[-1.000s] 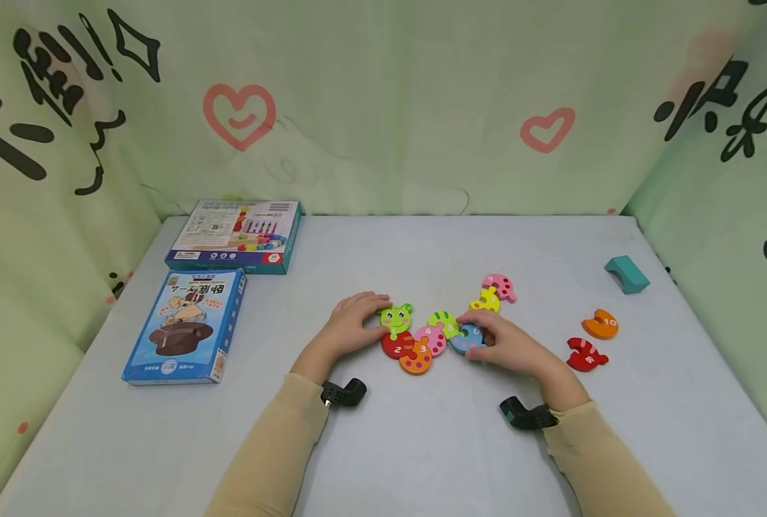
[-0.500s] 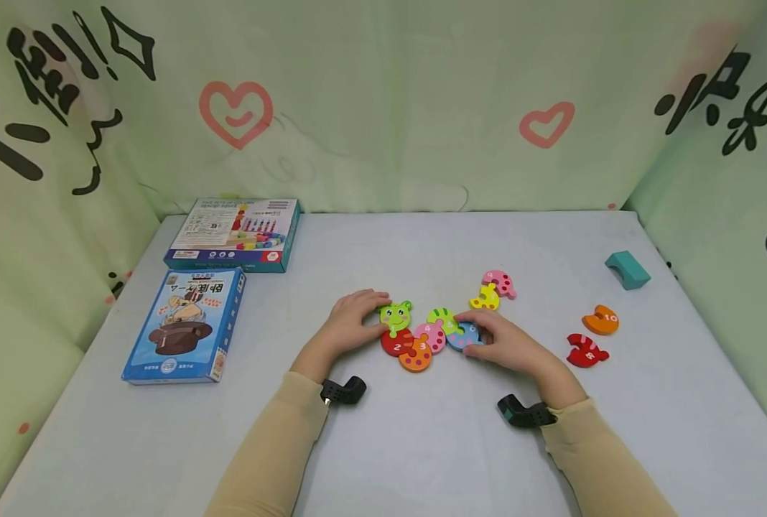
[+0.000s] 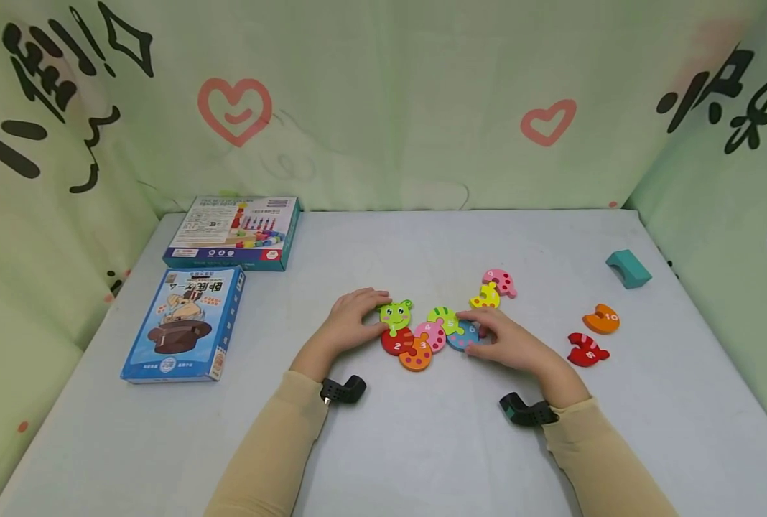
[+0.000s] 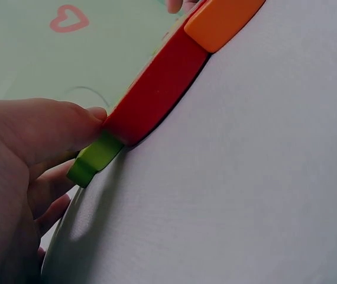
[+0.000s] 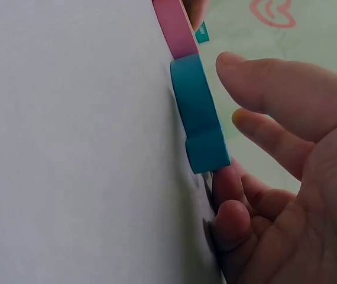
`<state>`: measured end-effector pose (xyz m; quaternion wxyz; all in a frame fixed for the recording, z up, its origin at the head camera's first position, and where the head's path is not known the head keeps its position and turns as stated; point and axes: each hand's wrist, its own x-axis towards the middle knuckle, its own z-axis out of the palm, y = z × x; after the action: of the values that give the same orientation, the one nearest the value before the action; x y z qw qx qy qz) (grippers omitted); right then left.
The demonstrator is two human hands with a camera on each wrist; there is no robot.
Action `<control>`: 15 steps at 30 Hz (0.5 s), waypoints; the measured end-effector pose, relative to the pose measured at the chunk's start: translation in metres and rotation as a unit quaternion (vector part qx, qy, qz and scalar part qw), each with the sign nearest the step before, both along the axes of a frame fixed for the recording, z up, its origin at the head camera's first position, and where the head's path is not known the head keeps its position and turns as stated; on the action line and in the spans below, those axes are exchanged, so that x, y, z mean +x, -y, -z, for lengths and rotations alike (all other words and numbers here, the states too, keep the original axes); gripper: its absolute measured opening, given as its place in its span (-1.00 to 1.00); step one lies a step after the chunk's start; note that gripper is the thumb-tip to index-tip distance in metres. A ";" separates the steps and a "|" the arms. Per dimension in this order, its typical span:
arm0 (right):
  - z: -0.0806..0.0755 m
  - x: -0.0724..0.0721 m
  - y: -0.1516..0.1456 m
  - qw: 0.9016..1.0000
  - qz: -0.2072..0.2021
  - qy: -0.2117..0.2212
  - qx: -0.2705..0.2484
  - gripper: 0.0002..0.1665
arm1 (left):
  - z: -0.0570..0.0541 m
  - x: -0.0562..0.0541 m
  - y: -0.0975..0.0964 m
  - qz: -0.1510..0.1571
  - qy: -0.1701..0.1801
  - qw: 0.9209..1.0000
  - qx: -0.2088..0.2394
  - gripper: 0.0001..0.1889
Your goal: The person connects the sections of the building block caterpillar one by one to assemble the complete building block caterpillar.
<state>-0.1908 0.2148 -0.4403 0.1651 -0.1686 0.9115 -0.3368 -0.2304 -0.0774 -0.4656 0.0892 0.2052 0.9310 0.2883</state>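
My left hand (image 3: 356, 321) pinches the green caterpillar-head puzzle piece (image 3: 395, 317) at its left side. In the left wrist view, the thumb (image 4: 91, 118) lies right where green meets red. Linked to the head runs a chain: red piece 2 (image 3: 396, 343), orange piece 3 (image 3: 416, 356), a pink piece (image 3: 431, 336), a green striped piece (image 3: 443, 320) and a blue piece (image 3: 462, 336). My right hand (image 3: 509, 342) is spread round the blue piece's right end. In the right wrist view, its thumb (image 5: 239, 65) shows a gap from the blue edge (image 5: 198, 106).
Yellow (image 3: 485, 295) and pink spotted pieces (image 3: 501, 281) lie behind the right hand. Farther right are an orange piece 10 (image 3: 601, 319), a red tail-like piece (image 3: 587, 350) and a teal arch block (image 3: 628, 269). Two boxes, blue (image 3: 183, 323) and teal-edged (image 3: 231, 233), lie left.
The blue piece has shifted slightly left, up against the green striped piece, with the right hand beside it. The left hand has stayed at the caterpillar head.
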 end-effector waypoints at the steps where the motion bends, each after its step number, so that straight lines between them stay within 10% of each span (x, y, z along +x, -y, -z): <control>1: 0.000 0.000 0.000 1.000 -0.001 0.002 -0.001 -0.31 | 0.000 0.000 0.000 0.000 0.001 1.000 0.000 -0.49; 15: -0.010 -0.008 -0.030 0.995 0.101 0.007 -0.002 -0.29 | 0.000 -0.001 0.000 0.001 -0.002 1.000 -0.003 -0.49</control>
<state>-0.1989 0.2451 -0.4301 0.1367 -0.0739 0.9221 -0.3545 -0.2314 -0.0774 -0.4655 0.0879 0.2061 0.9319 0.2852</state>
